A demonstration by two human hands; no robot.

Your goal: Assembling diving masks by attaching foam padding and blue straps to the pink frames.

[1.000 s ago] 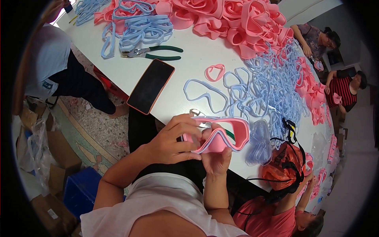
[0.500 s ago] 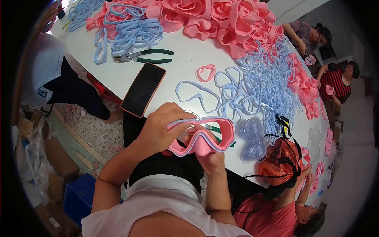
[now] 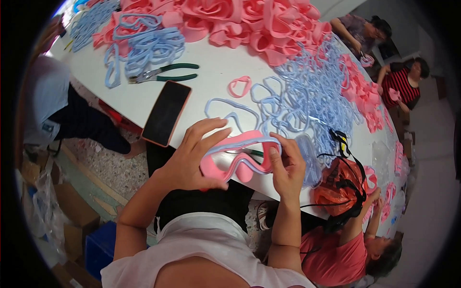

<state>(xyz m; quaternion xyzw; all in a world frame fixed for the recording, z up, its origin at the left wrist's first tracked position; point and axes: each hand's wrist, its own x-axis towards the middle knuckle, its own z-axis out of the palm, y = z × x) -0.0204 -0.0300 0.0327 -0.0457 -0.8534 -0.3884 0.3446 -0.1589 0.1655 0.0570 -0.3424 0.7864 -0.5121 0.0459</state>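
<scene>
Above my lap I hold a soft pink diving mask skirt (image 3: 244,173) with a light blue rim strip (image 3: 240,142) along its edge. My left hand (image 3: 185,158) cups the left end, fingers spread over the top and thumb along the lower edge. At the right end my right hand (image 3: 289,165) pinches the rim between thumb and fingers. Through the mask's opening, part of a green-handled tool (image 3: 257,153) shows on the table. Just beyond the mask lies a loose light blue rim loop (image 3: 234,102), partly hidden by it.
A phone (image 3: 166,114) and green-handled pliers (image 3: 165,73) lie left on the white table (image 3: 206,60). Pink skirts (image 3: 240,21) and blue loops (image 3: 312,89) are heaped beyond. A red plastic bag (image 3: 336,182) and a co-worker (image 3: 336,252) are at right.
My right hand has come from beneath the mask to its right end. My left hand's fingers have spread from a grip on the top edge, and the mask has tilted.
</scene>
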